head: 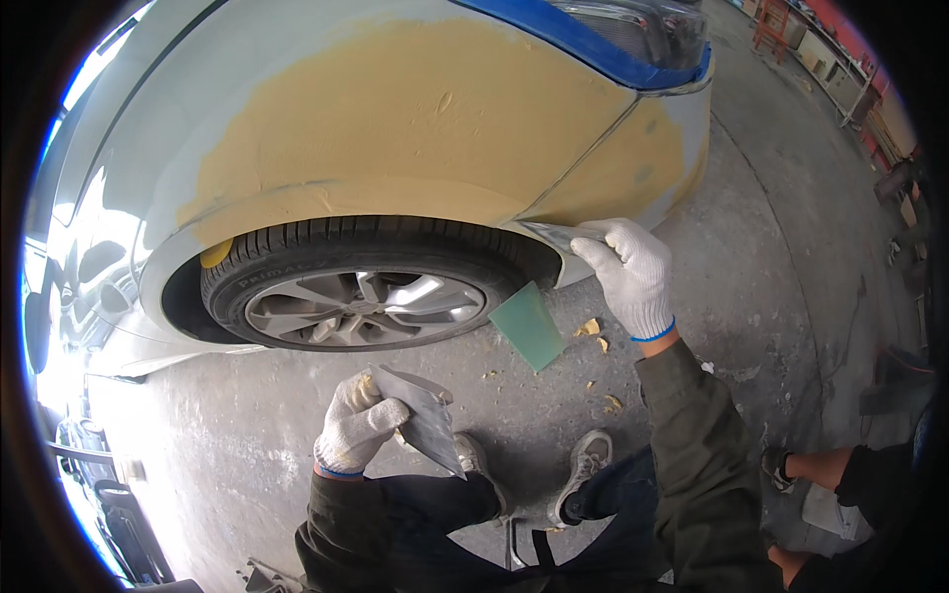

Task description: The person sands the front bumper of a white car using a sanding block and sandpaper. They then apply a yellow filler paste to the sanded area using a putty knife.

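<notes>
Gloved in white knit, my right hand point(630, 274) grips a thin metal filler spreader point(552, 233), its edge at the fender's wheel-arch lip near the bumper seam. My left hand point(359, 422), in a stained white glove, holds grey metal spreader plates point(424, 419) over the floor. Tan body filler point(400, 126) covers much of the car fender point(170, 133) and runs onto the bumper point(686, 141). Blue masking tape point(593, 52) edges the headlight point(645, 30). Below the arch is the tyre point(237, 289) with its alloy wheel point(363, 307).
A green translucent sheet point(530, 326) stands or leans by the tyre. Crumbs of dried filler point(588, 327) lie on the concrete floor point(741, 296). Another person's legs point(823, 468) show at the lower right. Shelving point(838, 74) and a red chair point(772, 28) stand at the upper right.
</notes>
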### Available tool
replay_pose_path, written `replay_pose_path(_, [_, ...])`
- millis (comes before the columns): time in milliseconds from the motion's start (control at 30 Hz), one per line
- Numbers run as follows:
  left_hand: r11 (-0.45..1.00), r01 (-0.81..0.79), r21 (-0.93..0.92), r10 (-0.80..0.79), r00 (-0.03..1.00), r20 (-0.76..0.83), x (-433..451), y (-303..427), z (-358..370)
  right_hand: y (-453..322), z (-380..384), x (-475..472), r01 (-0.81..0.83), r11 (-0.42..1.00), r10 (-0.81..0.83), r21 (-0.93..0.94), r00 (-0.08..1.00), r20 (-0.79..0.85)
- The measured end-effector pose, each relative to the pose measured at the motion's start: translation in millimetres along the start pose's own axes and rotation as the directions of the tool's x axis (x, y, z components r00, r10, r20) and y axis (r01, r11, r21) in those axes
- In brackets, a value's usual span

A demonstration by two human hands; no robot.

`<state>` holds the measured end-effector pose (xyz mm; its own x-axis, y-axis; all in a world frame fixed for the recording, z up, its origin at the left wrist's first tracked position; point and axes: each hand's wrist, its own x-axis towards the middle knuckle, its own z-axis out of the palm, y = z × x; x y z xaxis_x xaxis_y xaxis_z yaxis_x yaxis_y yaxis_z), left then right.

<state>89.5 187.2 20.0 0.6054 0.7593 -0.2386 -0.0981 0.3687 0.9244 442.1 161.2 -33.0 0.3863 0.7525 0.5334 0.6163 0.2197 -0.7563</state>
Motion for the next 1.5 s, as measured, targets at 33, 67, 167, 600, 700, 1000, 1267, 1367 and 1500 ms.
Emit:
replay_pose_path(33, [1.0, 0.004, -0.007, -0.004, 0.999, 0.036, 0, 1, -1, -1, 0, 0, 0.012, 1.0, -0.012, -0.004, 1.0, -0.014])
replay_pose_path(67, [1.0, 0.016, -0.019, -0.014, 0.997, 0.08, 0, 2, -3, -3, 0, 0, 0.037, 0.999, -0.037, -0.005, 0.999, -0.033])
replay_pose_path(167, [0.999, 0.039, -0.031, -0.035, 0.993, 0.112, -1, 2, -5, -7, 1, 4, 0.094, 0.991, -0.094, -0.098, 0.996, 0.001])
replay_pose_path(600, [0.999, -0.019, -0.028, 0.02, 0.999, 0.039, 2, 2, 5, -15, -10, -5, 0.067, 0.996, -0.069, -0.058, 0.997, -0.026])
replay_pose_path(700, [1.0, -0.009, -0.008, 0.009, 1.0, 0.026, 3, 0, 3, -5, -5, -12, -0.291, 0.941, 0.308, 0.174, 0.948, -0.079])
replay_pose_path(1000, [0.999, -0.015, -0.039, 0.015, 1.0, 0.013, 3, -3, 0, 11, 20, -13, -0.304, 0.842, 0.364, 0.446, 0.93, -0.052])
replay_pose_path(1267, [1.0, -0.003, -0.011, 0.003, 1.0, 0.001, 4, -6, -4, 2, 20, -8, -0.204, 0.933, 0.251, 0.297, 0.959, -0.13])
replay_pose_path(1367, [1.0, -0.002, 0.01, 0.002, 1.0, 0.0, 4, -7, -6, 1, 21, -10, -0.297, 0.9, 0.342, 0.321, 0.935, -0.093])
replay_pose_path(1500, [1.0, 0.0, -0.01, 0.0, 1.0, -0.002, 4, -9, -7, 4, 21, -12, -0.286, 0.921, 0.322, 0.264, 0.941, -0.105])
